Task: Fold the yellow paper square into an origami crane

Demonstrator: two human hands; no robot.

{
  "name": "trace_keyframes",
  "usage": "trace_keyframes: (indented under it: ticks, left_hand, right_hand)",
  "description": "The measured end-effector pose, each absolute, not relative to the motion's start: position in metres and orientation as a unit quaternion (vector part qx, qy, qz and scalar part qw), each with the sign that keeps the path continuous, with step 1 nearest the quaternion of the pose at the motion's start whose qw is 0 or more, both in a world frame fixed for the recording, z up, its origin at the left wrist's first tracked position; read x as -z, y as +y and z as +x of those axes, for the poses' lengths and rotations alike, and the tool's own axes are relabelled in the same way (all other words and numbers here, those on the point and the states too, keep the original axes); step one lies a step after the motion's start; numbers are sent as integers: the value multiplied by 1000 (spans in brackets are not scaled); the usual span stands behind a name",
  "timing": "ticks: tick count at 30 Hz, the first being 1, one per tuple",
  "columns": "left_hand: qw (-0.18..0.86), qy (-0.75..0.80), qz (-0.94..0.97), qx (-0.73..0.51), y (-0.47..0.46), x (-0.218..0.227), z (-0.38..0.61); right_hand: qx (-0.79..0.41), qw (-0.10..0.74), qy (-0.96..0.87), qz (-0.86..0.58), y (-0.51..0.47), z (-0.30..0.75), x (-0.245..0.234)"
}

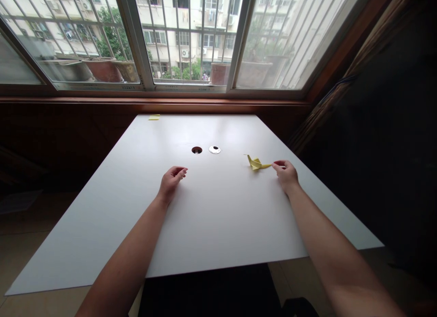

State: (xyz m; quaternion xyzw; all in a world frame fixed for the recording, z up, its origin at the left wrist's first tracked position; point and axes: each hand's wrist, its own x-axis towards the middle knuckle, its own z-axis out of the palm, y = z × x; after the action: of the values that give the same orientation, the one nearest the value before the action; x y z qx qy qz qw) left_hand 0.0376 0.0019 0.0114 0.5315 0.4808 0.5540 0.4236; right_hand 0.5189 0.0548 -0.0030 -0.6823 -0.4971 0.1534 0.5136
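A yellow origami paper crane (255, 164) is over the right part of the white table, its thin neck pointing up to the left. Its tail is pinched between the thumb and fingers of my right hand (286, 173). Whether the crane touches the tabletop, I cannot tell. My left hand (172, 181) is near the table's middle, fingers curled in toward the thumb, with nothing visible in them.
The white table (218, 226) has an open round hole (197, 150) and a round cover (215, 150) beside it. Yellow paper slips (154, 117) lie at the far left edge. Beyond stands a barred window (191, 39); a dark curtain (382, 103) hangs on the right.
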Motion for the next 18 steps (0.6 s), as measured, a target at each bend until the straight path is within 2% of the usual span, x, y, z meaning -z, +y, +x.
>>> trace_keyframes:
  ticks: [2, 7, 9, 18]
  left_hand:
    - [425, 481, 533, -552, 2, -12, 38]
    - [422, 482, 535, -551, 1, -11, 38]
    - [421, 482, 535, -551, 2, -10, 37]
    - [423, 482, 542, -543, 2, -11, 36]
  right_hand:
    - [-111, 493, -541, -672, 56, 515, -3]
    - [-35, 335, -691, -639, 74, 503, -8]
    - [-26, 299, -707, -641, 82, 500, -5]
    - [-35, 301, -715, -630, 86, 499, -6]
